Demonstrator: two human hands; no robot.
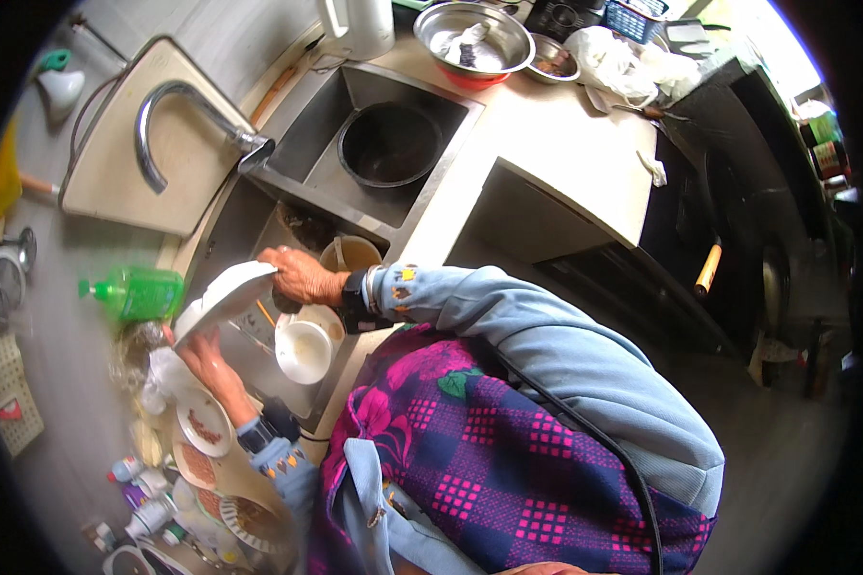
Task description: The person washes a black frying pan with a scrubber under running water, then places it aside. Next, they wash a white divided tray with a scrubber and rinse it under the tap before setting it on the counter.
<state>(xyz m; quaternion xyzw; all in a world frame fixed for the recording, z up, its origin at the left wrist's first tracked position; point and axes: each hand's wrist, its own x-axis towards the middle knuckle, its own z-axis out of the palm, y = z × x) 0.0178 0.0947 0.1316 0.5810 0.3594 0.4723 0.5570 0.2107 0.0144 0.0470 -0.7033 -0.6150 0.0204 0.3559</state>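
Observation:
A white plate (222,305) is tilted on edge over the near-left basin of the steel sink (408,230). My left hand (206,356) grips its lower rim, with some fingertips hidden behind it. My right hand (302,275) is closed at the opposite edge; its fingertips are partly hidden. Below the hands, a white bowl (304,351) holding some liquid sits in the basin, along with chopsticks (265,313). Beside my right wrist stands a round container (351,254) with brownish contents.
A black pot (390,144) stands in the far basin. The chrome faucet (177,91) arches beside a cutting board (125,182). Left of the sink are a green soap bottle (142,292) and food plates (203,422). Metal bowls (475,40) occupy the far counter; a wok handle (709,269) juts out at right.

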